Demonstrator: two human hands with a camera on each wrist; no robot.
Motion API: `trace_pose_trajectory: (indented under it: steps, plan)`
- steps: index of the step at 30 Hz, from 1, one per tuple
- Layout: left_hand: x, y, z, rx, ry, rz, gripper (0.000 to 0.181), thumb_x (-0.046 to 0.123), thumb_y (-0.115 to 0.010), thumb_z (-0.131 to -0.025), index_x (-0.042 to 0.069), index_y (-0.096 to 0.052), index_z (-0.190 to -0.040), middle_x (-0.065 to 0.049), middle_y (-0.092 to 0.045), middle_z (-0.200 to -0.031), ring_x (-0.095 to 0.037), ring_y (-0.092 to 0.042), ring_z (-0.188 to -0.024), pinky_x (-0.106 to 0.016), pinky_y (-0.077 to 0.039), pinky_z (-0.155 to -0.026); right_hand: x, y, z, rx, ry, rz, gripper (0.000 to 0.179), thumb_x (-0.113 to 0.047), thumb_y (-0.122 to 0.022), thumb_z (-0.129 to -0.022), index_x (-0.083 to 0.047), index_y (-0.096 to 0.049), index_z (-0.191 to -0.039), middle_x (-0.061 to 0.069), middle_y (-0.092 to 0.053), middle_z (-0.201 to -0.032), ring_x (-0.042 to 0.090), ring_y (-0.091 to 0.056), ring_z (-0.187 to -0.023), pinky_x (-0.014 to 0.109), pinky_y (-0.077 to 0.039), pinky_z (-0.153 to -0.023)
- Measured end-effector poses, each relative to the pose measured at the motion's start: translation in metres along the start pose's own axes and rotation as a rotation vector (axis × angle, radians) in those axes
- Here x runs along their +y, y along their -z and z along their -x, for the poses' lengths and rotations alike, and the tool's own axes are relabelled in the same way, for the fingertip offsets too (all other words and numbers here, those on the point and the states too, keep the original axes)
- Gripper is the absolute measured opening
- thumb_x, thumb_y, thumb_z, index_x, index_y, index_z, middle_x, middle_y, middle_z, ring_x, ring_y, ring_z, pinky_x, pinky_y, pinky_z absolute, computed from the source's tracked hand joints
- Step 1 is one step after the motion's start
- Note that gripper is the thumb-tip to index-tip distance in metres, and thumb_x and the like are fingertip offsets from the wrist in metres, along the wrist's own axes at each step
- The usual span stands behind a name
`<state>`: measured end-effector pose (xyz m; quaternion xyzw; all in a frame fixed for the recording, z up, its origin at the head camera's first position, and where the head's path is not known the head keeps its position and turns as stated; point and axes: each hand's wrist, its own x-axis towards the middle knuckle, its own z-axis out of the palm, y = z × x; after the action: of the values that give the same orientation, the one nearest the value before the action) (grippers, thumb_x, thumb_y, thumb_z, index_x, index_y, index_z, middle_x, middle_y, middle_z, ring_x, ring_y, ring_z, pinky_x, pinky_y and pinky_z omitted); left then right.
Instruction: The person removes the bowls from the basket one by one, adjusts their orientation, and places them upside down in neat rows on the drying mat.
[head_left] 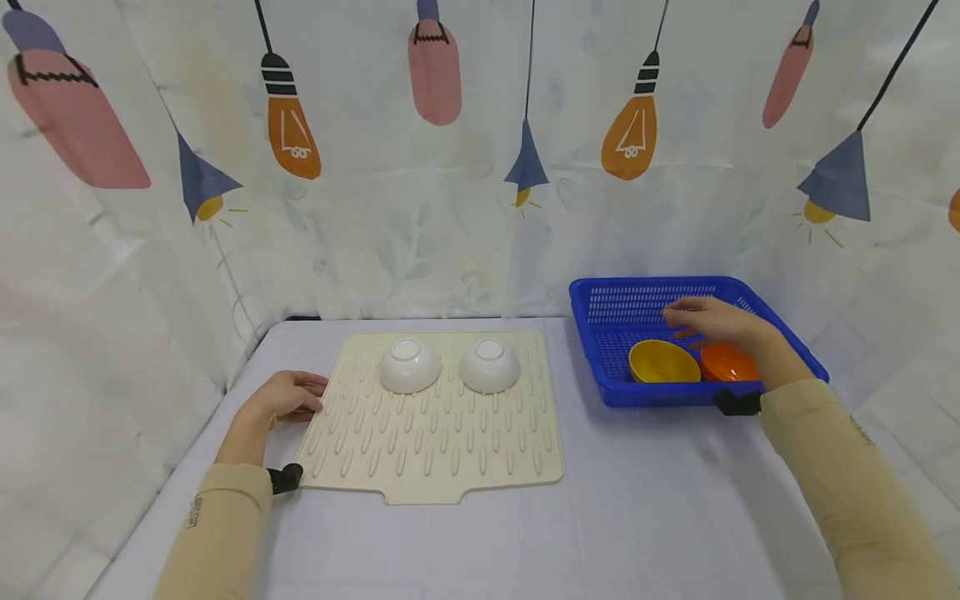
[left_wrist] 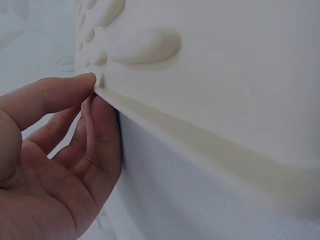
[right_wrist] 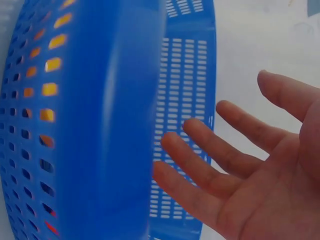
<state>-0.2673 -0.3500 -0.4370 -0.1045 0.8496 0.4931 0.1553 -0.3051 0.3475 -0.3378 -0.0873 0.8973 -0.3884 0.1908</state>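
A cream draining mat [head_left: 420, 433] with raised ribs lies on the white-covered table. Two white bowls [head_left: 409, 371] sit upside down side by side on its far half. At the mat's left edge, my left hand [head_left: 281, 395] pinches the rim, thumb [left_wrist: 75, 90] against the top and fingers beside and below it. Over the blue basket [head_left: 622, 393] hovers my right hand [head_left: 712, 321], fingers spread and holding nothing. Below that hand, a yellow bowl [head_left: 664, 362] and an orange bowl [head_left: 726, 363] stand inside the basket, the orange one partly hidden by the wrist.
The blue basket stands at the table's far right, its slotted wall close in the right wrist view. Behind the table hangs a white curtain [head_left: 465, 250] printed with lamps and bulbs. Bare tablecloth [head_left: 600, 517] stretches in front of the mat and basket.
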Motion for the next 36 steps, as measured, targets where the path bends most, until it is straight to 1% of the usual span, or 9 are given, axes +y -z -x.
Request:
trace_pose_trajectory:
  steps: [4, 11, 16, 20, 24, 29, 33, 36]
  plan:
    - [-0.001, 0.002, 0.0, -0.02, -0.003, -0.001, 0.066, -0.011, -0.071, -0.085, -0.014, -0.042, -0.145, -0.023, -0.061, -0.128, -0.016, -0.066, -0.089, -0.033, -0.059, -0.077, 0.001, 0.003, -0.003, -0.029, -0.02, 0.018, 0.077, -0.047, -0.049, -0.108, 0.011, -0.027, -0.153, 0.039, -0.036, -0.151, 0.054, -0.04, -0.136, 0.063, -0.04, -0.107]
    - [0.0, 0.002, 0.001, -0.032, -0.018, -0.002, 0.066, -0.012, -0.072, -0.085, -0.014, -0.042, -0.144, -0.022, -0.059, -0.128, -0.015, -0.066, -0.09, -0.033, -0.059, -0.078, 0.009, 0.004, -0.014, -0.041, -0.046, 0.025, 0.066, -0.036, -0.047, -0.111, 0.012, -0.028, -0.152, 0.038, -0.035, -0.151, 0.054, -0.039, -0.136, 0.063, -0.039, -0.108]
    - [0.0, 0.003, 0.001, -0.033, -0.018, -0.003, 0.067, -0.012, -0.072, -0.085, -0.014, -0.042, -0.144, -0.024, -0.057, -0.13, -0.015, -0.065, -0.09, -0.032, -0.059, -0.078, 0.011, 0.002, -0.02, -0.049, -0.074, 0.035, 0.065, -0.035, -0.047, -0.11, 0.01, -0.03, -0.153, 0.036, -0.034, -0.152, 0.053, -0.04, -0.136, 0.063, -0.04, -0.108]
    - [-0.001, 0.003, 0.001, -0.035, -0.018, -0.004, 0.067, -0.011, -0.073, -0.085, -0.014, -0.043, -0.144, -0.024, -0.058, -0.13, -0.014, -0.065, -0.09, -0.032, -0.059, -0.078, 0.011, -0.001, -0.022, -0.076, -0.091, 0.064, 0.063, -0.035, -0.047, -0.11, 0.008, -0.033, -0.153, 0.035, -0.034, -0.153, 0.053, -0.04, -0.135, 0.064, -0.04, -0.107]
    - [-0.002, 0.003, 0.0, -0.035, -0.016, -0.005, 0.067, -0.011, -0.073, -0.084, -0.013, -0.043, -0.144, -0.023, -0.058, -0.13, -0.014, -0.065, -0.09, -0.032, -0.059, -0.078, 0.012, -0.001, -0.022, -0.097, -0.12, 0.09, 0.062, -0.035, -0.046, -0.11, 0.008, -0.034, -0.153, 0.036, -0.034, -0.152, 0.056, -0.041, -0.133, 0.064, -0.045, -0.103]
    - [-0.001, 0.002, 0.0, -0.029, -0.013, -0.009, 0.066, -0.011, -0.072, -0.085, -0.013, -0.043, -0.144, -0.023, -0.058, -0.129, -0.015, -0.065, -0.09, -0.032, -0.059, -0.077, 0.013, -0.002, -0.021, -0.11, -0.148, 0.059, 0.062, -0.034, -0.047, -0.11, 0.007, -0.032, -0.154, 0.035, -0.032, -0.153, 0.055, -0.042, -0.132, 0.059, -0.051, -0.098]
    - [0.0, 0.002, 0.001, -0.022, -0.007, -0.014, 0.065, -0.011, -0.072, -0.085, -0.013, -0.043, -0.143, -0.022, -0.058, -0.128, -0.016, -0.065, -0.09, -0.032, -0.059, -0.076, 0.014, -0.005, -0.02, -0.137, -0.179, -0.018, 0.062, -0.032, -0.049, -0.109, 0.005, -0.03, -0.155, 0.035, -0.03, -0.154, 0.054, -0.043, -0.132, 0.054, -0.055, -0.094]
    - [0.001, 0.002, 0.002, -0.024, -0.006, -0.015, 0.065, -0.011, -0.072, -0.085, -0.013, -0.043, -0.144, -0.022, -0.058, -0.128, -0.016, -0.064, -0.09, -0.032, -0.059, -0.076, 0.016, -0.007, -0.02, -0.163, -0.193, -0.065, 0.062, -0.03, -0.052, -0.109, 0.004, -0.03, -0.155, 0.035, -0.028, -0.154, 0.056, -0.04, -0.134, 0.053, -0.057, -0.091]
